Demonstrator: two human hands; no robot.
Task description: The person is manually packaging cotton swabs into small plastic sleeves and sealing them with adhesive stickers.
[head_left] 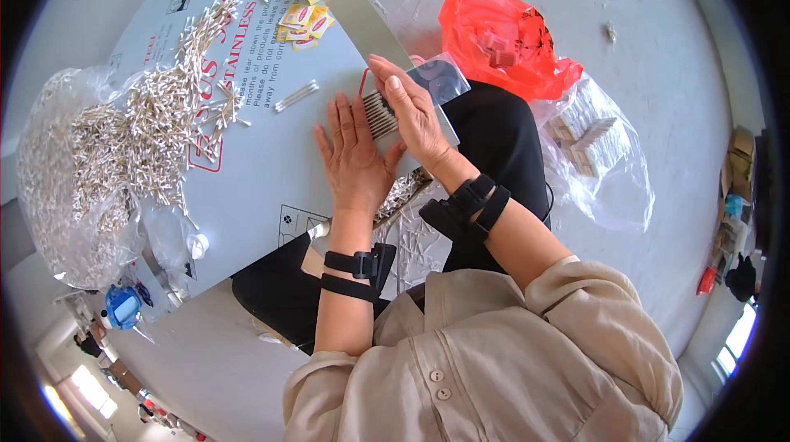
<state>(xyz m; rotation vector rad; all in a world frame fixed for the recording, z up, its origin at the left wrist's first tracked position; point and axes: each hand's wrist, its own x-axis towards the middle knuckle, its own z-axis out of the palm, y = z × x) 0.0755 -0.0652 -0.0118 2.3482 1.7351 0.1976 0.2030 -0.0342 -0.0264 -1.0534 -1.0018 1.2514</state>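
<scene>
A neat row of cotton swabs (379, 116) lies side by side near the table's right edge, between my two hands. My left hand (358, 166) rests flat to the left of the row, fingers stretched out, its thumb pointing towards my other hand. Along the right side of the row, my right hand (418, 121) has its fingers extended and its thumb raised. Partly under and beyond it is a clear plastic piece (442, 80); whether the fingers touch it is hidden. A few more swabs (296, 96) lie together to the left of my hands.
Loose cotton swabs (156, 117) spill from a clear bag (45, 154) across the table (271, 154). Yellow printed packets (306, 26) lie at the far edge. To the right are a red plastic bag (494, 34) and a clear bag of packs (584, 146). Swabs (401, 195) show below my hands.
</scene>
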